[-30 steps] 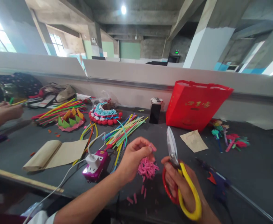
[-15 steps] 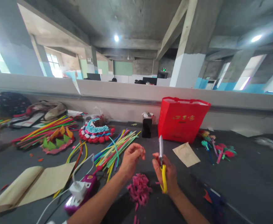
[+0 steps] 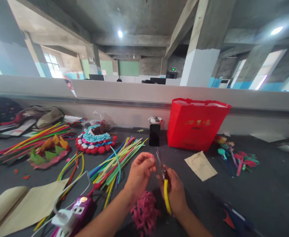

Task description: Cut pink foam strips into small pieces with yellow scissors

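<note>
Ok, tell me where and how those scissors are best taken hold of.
Best, I'd judge, by the handle end of the scissors, coming from the near right, as the right hand does: the yellow handle loop lies toward the person, while the metal blades point up and away, close to the left hand.

Here's your dark grey counter (image 3: 196,197)! Right before you sits a loose heap of short pink strips (image 3: 145,212); to the right lies a creased square of brown paper (image 3: 201,166), and behind it stands a tall red bag with gold lettering (image 3: 196,135). Next along, a black rectangular phone (image 3: 154,135), upright in front of a white-lidded bottle (image 3: 155,120). Left of centre, thin multicoloured stems (image 3: 122,161) fan out, with a purple power strip (image 3: 81,209) and partly unrolled tan paper (image 3: 35,202) nearer you.
</note>
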The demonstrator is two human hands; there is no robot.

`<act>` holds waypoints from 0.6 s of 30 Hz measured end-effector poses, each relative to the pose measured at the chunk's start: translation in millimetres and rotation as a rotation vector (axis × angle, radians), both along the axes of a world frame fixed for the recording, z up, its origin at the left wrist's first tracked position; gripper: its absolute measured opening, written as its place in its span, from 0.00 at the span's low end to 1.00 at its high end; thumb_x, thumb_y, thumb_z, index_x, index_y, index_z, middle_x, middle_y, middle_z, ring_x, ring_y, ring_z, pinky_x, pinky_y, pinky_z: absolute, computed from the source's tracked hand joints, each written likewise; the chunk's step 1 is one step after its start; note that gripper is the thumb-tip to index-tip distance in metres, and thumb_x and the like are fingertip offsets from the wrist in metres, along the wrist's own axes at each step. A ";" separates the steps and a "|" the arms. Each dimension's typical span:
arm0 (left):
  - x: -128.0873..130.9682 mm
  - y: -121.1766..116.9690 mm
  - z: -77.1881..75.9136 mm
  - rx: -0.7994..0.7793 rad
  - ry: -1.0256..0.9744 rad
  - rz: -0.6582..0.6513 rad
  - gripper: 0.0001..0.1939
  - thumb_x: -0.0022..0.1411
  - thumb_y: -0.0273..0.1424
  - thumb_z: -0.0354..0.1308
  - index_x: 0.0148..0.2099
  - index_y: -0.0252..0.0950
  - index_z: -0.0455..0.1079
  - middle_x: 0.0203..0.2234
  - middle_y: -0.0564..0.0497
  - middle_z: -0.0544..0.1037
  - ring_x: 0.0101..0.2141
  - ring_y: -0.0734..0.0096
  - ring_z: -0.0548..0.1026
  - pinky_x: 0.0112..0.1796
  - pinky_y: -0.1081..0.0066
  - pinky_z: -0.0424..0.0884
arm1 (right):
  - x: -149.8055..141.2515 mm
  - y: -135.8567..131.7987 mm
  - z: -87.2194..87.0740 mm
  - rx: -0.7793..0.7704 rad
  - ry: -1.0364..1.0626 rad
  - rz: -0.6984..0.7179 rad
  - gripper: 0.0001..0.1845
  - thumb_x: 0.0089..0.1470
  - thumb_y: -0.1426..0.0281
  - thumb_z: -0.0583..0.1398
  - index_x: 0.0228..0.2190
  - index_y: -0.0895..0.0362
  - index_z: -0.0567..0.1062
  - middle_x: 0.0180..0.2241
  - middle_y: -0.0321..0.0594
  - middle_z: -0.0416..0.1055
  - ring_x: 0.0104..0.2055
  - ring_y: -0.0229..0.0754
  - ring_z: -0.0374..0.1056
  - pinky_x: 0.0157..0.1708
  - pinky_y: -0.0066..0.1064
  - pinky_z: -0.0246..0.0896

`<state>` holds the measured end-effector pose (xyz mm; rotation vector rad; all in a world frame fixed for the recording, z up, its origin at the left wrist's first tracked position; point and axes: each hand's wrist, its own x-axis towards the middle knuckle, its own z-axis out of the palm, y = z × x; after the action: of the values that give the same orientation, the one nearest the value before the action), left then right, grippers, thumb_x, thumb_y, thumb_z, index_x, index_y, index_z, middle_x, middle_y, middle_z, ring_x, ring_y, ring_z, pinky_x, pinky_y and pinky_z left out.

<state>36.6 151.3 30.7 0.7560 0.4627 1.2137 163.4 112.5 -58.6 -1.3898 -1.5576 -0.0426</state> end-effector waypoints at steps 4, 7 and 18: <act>9.2 13.5 -0.4 0.019 -0.016 -0.002 0.09 0.46 0.26 0.68 0.31 0.33 0.71 0.24 0.56 0.72 0.22 0.81 0.68 0.26 0.78 0.64 | 8.1 3.1 -0.3 -0.019 0.004 -0.045 0.18 0.60 0.61 0.56 0.47 0.59 0.69 0.38 0.45 0.72 0.40 0.44 0.70 0.39 0.34 0.67; 12.0 18.8 0.2 0.036 0.012 -0.022 0.09 0.46 0.25 0.68 0.30 0.32 0.71 0.23 0.56 0.72 0.22 0.81 0.68 0.26 0.79 0.64 | 12.7 4.8 -0.3 -0.040 -0.005 -0.069 0.18 0.60 0.60 0.56 0.47 0.59 0.69 0.37 0.45 0.72 0.38 0.44 0.70 0.38 0.34 0.67; 20.9 21.0 0.4 0.045 0.082 -0.116 0.07 0.47 0.26 0.68 0.29 0.32 0.73 0.22 0.55 0.73 0.22 0.81 0.68 0.26 0.79 0.64 | 19.4 9.8 -2.1 -0.041 -0.047 -0.152 0.18 0.59 0.61 0.56 0.46 0.58 0.70 0.35 0.43 0.73 0.36 0.44 0.70 0.36 0.33 0.68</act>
<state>57.5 172.2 31.1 0.8618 0.4536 1.0906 182.8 122.3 -60.6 -1.5478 -1.4963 -0.1372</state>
